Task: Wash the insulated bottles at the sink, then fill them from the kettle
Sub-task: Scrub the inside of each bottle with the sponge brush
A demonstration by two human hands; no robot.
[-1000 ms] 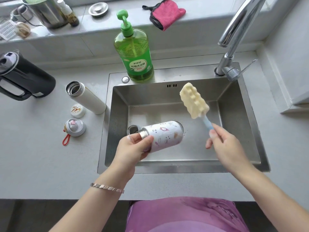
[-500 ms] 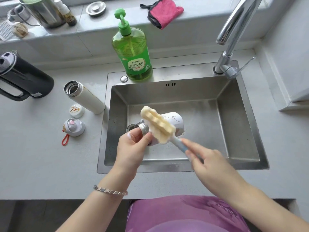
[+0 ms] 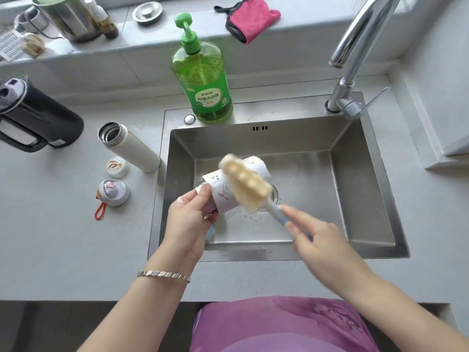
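My left hand (image 3: 189, 219) grips a short white patterned insulated bottle (image 3: 223, 193) by its neck end, tilted on its side over the steel sink (image 3: 360, 199). My right hand (image 3: 317, 240) pinches the blue handle of a yellow sponge brush (image 3: 245, 182), whose head lies across the bottle's outside. A taller white bottle (image 3: 132, 148) stands open on the counter left of the sink. The black kettle (image 3: 35, 118) sits at the far left.
Two bottle lids (image 3: 117, 166) (image 3: 113, 193) lie on the counter by the tall bottle. A green dish soap bottle (image 3: 203, 77) stands on the sink's back rim. The tap (image 3: 355, 59) arches over the right corner. A pink cloth (image 3: 251, 19) and metal pots sit on the ledge.
The brush swung from up in the air at the right down onto the bottle's side and keeps moving over it. The bottle turned slightly in my left hand.
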